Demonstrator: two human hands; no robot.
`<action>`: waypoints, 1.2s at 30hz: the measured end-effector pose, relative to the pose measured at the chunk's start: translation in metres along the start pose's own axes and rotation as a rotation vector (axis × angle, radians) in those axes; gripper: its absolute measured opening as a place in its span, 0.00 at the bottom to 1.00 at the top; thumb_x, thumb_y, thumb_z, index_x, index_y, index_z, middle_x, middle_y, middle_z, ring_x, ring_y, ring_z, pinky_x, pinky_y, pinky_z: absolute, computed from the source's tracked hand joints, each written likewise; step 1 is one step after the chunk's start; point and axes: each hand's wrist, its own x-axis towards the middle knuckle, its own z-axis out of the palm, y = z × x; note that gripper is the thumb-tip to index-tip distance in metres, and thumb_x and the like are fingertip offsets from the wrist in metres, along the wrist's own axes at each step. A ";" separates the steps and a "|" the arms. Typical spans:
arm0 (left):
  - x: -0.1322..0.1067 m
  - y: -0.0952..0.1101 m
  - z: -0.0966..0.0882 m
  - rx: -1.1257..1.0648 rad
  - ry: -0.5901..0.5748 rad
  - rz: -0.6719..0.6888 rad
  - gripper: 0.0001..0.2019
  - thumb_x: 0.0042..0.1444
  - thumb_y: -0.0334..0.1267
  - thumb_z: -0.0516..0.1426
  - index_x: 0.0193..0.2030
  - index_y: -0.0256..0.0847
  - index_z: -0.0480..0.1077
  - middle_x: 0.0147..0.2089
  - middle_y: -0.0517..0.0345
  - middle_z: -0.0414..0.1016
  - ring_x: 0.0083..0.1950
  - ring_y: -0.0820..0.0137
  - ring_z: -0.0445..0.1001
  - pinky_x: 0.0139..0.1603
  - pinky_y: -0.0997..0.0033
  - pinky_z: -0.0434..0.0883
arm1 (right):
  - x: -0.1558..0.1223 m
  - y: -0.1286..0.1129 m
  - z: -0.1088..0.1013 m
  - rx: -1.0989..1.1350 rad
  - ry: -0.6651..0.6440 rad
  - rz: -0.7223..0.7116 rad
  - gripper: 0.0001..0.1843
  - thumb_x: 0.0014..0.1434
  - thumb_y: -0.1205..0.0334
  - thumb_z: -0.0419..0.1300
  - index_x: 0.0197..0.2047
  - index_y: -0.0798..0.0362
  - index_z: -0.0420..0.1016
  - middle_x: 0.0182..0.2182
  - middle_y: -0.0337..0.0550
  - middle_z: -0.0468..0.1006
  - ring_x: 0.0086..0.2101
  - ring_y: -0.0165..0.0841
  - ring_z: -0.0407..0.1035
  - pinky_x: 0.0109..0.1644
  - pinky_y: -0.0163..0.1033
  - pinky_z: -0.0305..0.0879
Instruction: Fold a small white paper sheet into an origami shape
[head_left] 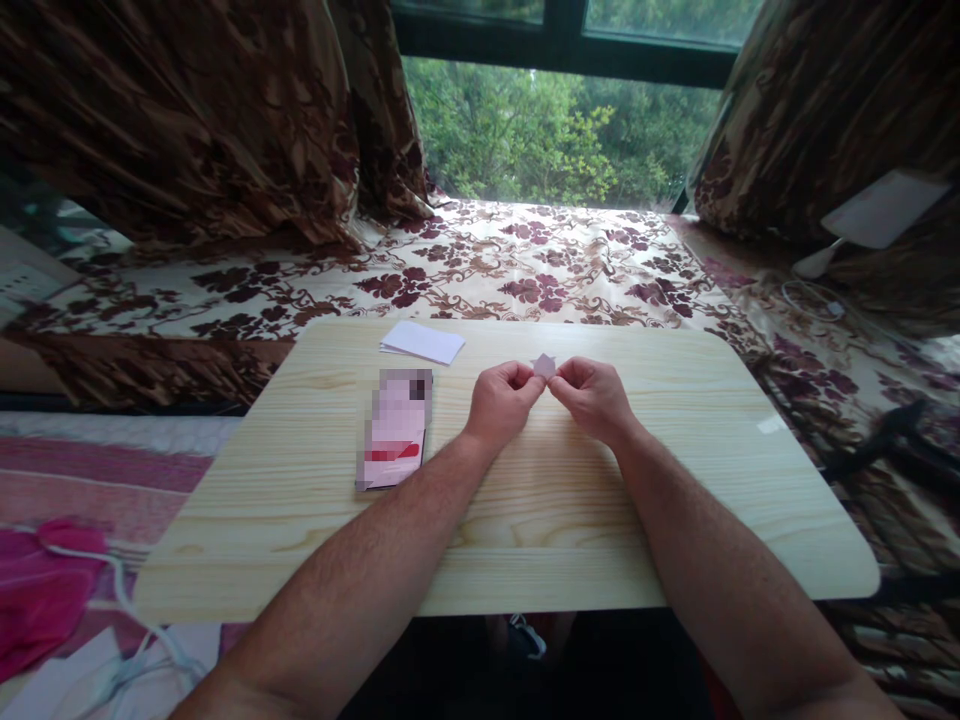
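Observation:
Between my two hands, over the far middle part of the table, is a small folded piece of paper (544,366), pale lilac with pointed corners. My left hand (504,402) pinches its left side between thumb and forefinger. On the other side, my right hand (595,398) pinches the lower right edge in the same way. The fingertips nearly meet and cover the paper's lower part. Left of my left hand lies a phone (396,430) with a pinkish, blurred-out screen. Beyond the phone rests a small stack of white paper (424,342).
The light wooden table (547,520) has rounded corners. Behind it a ledge with flowered cloth (540,260) runs below the window. A white lamp (885,210) stands at the right. White cables (124,590) and pink cloth (45,580) lie at lower left.

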 end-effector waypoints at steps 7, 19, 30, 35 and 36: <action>-0.006 0.000 0.005 0.128 0.118 0.088 0.12 0.55 0.43 0.60 0.26 0.39 0.70 0.23 0.63 0.68 0.26 0.75 0.62 0.28 0.73 0.60 | -0.007 -0.009 0.004 -0.176 0.147 -0.081 0.10 0.54 0.61 0.60 0.23 0.54 0.69 0.18 0.34 0.65 0.21 0.25 0.56 0.26 0.34 0.52; -0.003 0.002 0.003 -0.083 -0.032 -0.012 0.10 0.52 0.42 0.63 0.28 0.37 0.73 0.23 0.62 0.70 0.25 0.75 0.65 0.27 0.73 0.62 | 0.002 -0.005 -0.002 0.297 0.083 0.068 0.09 0.51 0.59 0.66 0.27 0.56 0.75 0.21 0.38 0.74 0.23 0.27 0.64 0.27 0.34 0.58; -0.002 -0.001 0.000 -0.077 -0.048 0.011 0.11 0.51 0.44 0.63 0.27 0.37 0.73 0.23 0.61 0.70 0.25 0.75 0.65 0.28 0.74 0.62 | -0.002 -0.002 0.000 0.203 0.034 0.004 0.12 0.52 0.55 0.67 0.26 0.55 0.74 0.22 0.38 0.74 0.23 0.27 0.63 0.27 0.35 0.58; -0.003 0.003 0.001 -0.096 -0.047 -0.001 0.12 0.51 0.44 0.63 0.25 0.37 0.72 0.22 0.62 0.69 0.24 0.75 0.63 0.26 0.74 0.60 | -0.001 -0.002 -0.003 0.255 -0.001 0.004 0.12 0.53 0.56 0.67 0.27 0.56 0.74 0.22 0.38 0.73 0.24 0.27 0.62 0.28 0.35 0.58; -0.002 0.002 0.001 -0.120 -0.043 -0.011 0.12 0.51 0.44 0.63 0.25 0.37 0.72 0.22 0.62 0.69 0.24 0.75 0.64 0.27 0.74 0.61 | 0.000 -0.002 -0.004 0.283 -0.019 0.009 0.11 0.53 0.57 0.67 0.28 0.56 0.75 0.22 0.38 0.73 0.24 0.27 0.63 0.28 0.35 0.58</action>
